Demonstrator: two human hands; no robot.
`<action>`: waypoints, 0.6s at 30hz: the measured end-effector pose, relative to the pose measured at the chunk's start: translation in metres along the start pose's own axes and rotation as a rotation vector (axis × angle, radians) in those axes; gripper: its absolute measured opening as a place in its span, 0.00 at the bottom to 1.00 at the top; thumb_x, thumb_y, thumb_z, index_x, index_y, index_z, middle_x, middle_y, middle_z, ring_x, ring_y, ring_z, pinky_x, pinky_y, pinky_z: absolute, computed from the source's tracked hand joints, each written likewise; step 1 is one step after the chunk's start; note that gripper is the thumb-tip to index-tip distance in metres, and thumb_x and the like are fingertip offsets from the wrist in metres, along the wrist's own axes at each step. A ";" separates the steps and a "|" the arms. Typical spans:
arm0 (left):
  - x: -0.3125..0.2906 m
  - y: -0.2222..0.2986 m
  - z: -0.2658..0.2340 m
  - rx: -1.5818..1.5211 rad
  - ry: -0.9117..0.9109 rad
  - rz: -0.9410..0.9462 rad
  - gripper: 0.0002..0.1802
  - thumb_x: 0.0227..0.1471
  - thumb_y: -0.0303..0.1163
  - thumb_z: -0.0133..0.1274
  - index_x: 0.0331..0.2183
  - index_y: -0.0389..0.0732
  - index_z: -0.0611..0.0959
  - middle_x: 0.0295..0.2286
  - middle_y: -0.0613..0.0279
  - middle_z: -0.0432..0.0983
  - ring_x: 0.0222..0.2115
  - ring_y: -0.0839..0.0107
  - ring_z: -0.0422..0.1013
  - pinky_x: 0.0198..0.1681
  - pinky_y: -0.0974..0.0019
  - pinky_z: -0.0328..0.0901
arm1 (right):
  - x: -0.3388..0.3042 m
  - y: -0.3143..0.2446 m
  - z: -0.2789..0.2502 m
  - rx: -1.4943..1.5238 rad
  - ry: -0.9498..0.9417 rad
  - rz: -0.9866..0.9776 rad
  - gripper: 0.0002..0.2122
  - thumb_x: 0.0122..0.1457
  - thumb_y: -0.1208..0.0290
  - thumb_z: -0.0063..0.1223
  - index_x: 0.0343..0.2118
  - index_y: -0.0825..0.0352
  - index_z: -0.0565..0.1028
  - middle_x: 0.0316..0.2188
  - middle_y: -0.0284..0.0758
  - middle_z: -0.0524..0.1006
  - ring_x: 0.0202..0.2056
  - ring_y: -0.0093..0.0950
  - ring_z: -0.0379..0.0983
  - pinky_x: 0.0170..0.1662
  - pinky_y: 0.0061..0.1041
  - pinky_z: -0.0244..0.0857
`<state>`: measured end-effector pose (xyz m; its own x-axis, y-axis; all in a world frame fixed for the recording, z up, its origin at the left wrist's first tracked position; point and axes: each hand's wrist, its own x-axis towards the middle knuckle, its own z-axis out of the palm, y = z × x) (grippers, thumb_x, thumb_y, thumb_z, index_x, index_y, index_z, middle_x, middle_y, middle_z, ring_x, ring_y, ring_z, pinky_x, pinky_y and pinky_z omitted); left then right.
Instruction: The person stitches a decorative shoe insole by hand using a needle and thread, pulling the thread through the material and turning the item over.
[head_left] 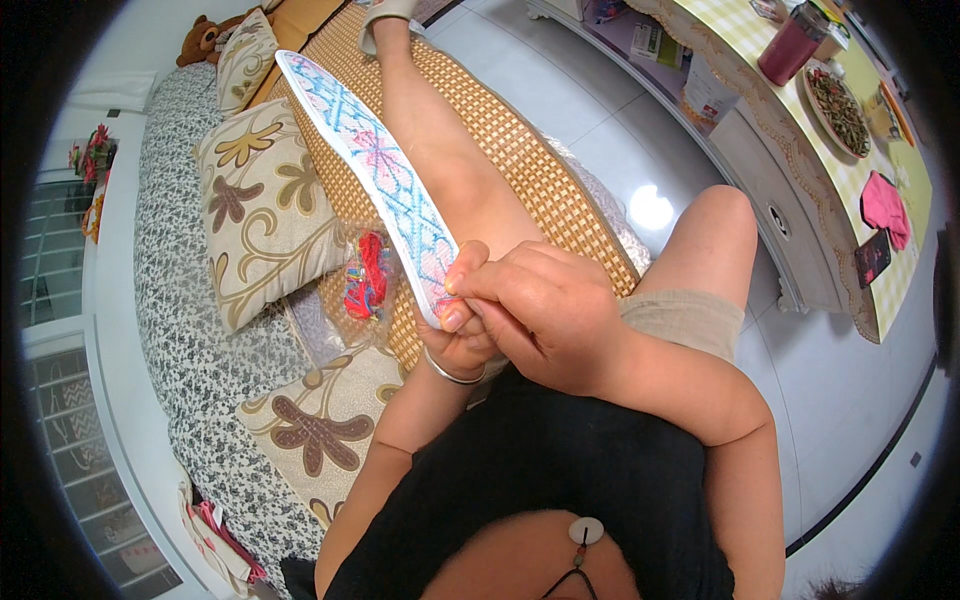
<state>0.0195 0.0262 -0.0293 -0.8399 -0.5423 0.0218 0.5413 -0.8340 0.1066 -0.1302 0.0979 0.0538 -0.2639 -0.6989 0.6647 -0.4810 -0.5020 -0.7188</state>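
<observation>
A long white-edged insole [378, 172] with a pink and blue stitched pattern slants up and left above my leg. My left hand [460, 345], wearing a bangle at the wrist, is closed around the insole's near end, thumb on top. Over that same end my right hand [560, 310] is bent in, thumb and forefinger pinched at the insole's right edge. Whatever lies between those fingertips is too small to make out. Left of the insole, a bundle of red and multicoloured thread [368, 275] lies in a clear plastic bag on the seat.
Patterned cushions [268, 205] lie on the floral-covered sofa [175, 250] to my left. A woven mat [510, 140] runs under my outstretched leg. At right stands a table with a checked cloth [905, 275], bearing a thermos [793, 43], a plate of food [838, 112] and a pink cloth [884, 208].
</observation>
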 end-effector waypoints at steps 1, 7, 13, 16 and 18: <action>-0.001 0.001 -0.002 0.002 0.012 0.000 0.09 0.50 0.25 0.54 0.30 0.39 0.68 0.19 0.55 0.71 0.14 0.84 0.56 0.15 0.81 0.47 | 0.000 0.000 0.000 -0.005 -0.002 -0.001 0.09 0.44 0.80 0.57 0.31 0.66 0.76 0.22 0.35 0.75 0.23 0.32 0.72 0.26 0.25 0.66; -0.002 0.002 -0.004 0.082 0.029 0.003 0.09 0.49 0.24 0.54 0.30 0.39 0.69 0.19 0.56 0.71 0.14 0.83 0.58 0.15 0.81 0.49 | -0.002 0.001 0.002 -0.007 -0.002 0.005 0.08 0.44 0.80 0.56 0.31 0.66 0.75 0.22 0.35 0.75 0.23 0.32 0.73 0.26 0.25 0.66; 0.017 -0.014 0.043 0.228 0.102 0.030 0.07 0.51 0.26 0.51 0.29 0.38 0.68 0.18 0.61 0.68 0.14 0.79 0.60 0.15 0.78 0.54 | -0.006 0.005 -0.002 0.039 -0.058 0.092 0.06 0.47 0.78 0.56 0.29 0.66 0.74 0.20 0.36 0.73 0.24 0.32 0.73 0.27 0.25 0.66; 0.014 -0.009 0.050 0.325 0.097 0.013 0.09 0.51 0.27 0.51 0.34 0.35 0.70 0.21 0.57 0.70 0.14 0.76 0.62 0.16 0.74 0.58 | -0.008 0.004 -0.006 0.270 -0.032 0.426 0.04 0.50 0.77 0.55 0.29 0.67 0.74 0.21 0.35 0.74 0.25 0.28 0.74 0.28 0.23 0.66; 0.014 -0.005 0.054 0.433 0.131 -0.003 0.13 0.50 0.26 0.51 0.39 0.32 0.71 0.25 0.53 0.73 0.15 0.75 0.64 0.18 0.71 0.61 | -0.010 0.013 -0.014 0.339 -0.071 0.512 0.03 0.54 0.78 0.54 0.31 0.70 0.74 0.24 0.36 0.75 0.26 0.22 0.73 0.30 0.19 0.65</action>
<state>0.0025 0.0283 0.0240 -0.8140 -0.5718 -0.1022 0.4493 -0.7313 0.5132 -0.1455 0.1057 0.0405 -0.3289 -0.9205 0.2110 -0.0121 -0.2193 -0.9756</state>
